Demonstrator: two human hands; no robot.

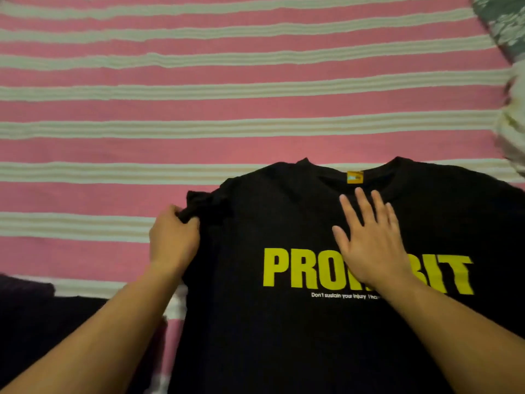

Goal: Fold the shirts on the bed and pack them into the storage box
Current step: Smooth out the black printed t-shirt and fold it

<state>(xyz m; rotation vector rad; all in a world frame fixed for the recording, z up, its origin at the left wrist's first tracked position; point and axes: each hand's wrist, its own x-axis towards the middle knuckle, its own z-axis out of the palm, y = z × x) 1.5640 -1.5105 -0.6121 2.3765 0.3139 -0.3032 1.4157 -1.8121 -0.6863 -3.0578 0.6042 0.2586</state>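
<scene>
1. a black t-shirt [298,336] lies front-up on the bed [227,109], which wears a pink and white striped sheet; its collar points away from the person.
2. yellow block lettering [287,268] runs across the chest, partly hidden by the right hand, and a yellow neck label [355,177] shows inside the collar.
3. the left hand [173,240] grips the bunched left sleeve [199,206] at the shirt's edge, fingers curled round the cloth.
4. the right hand [369,240] rests flat on the chest just below the collar, fingers straight and spread, holding nothing.
5. dark fabric [42,322] lies at the lower left; pale and grey patterned cloth [508,29] sits blurred at the right edge.
</scene>
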